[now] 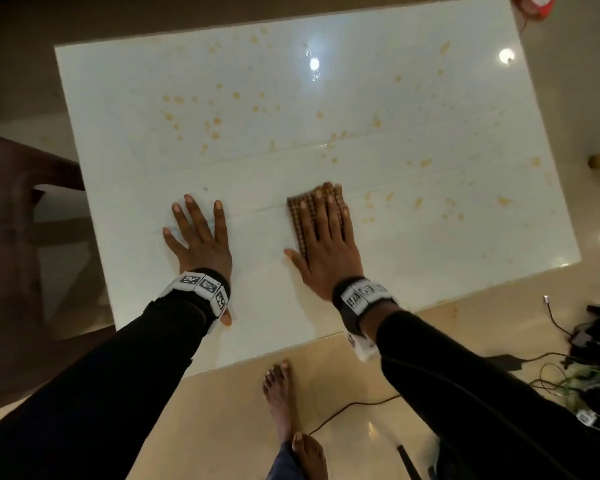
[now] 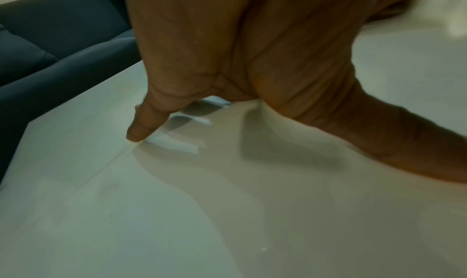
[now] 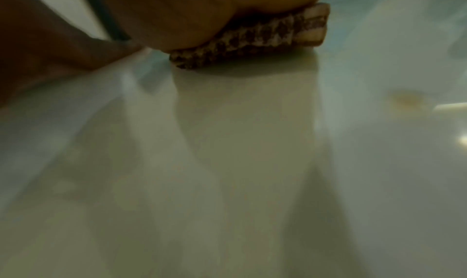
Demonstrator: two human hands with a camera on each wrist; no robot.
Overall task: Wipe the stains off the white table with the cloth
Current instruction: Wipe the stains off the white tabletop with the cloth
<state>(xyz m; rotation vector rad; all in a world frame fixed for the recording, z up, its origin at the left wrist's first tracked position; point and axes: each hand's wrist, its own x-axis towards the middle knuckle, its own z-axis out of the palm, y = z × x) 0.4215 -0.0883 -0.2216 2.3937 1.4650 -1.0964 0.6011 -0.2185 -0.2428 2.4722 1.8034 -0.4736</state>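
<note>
From the head view, the right hand [image 1: 326,244] lies flat with straight fingers pressing the folded brown-patterned cloth [image 1: 300,220] onto the white table [image 1: 361,109], near its middle front. The left hand [image 1: 200,237] rests at the cloth's 9 o'clock, apart from it, fingers spread flat on bare tabletop. Orange stains [image 1: 217,121] scatter from 12 to 3 o'clock of the cloth. Only the right wrist view shows the cloth's [image 3: 252,40] layered edge under the palm and one stain [image 3: 406,101] close by. Only the left wrist view shows a dark sofa [image 2: 58,48] beyond the table's edge.
</note>
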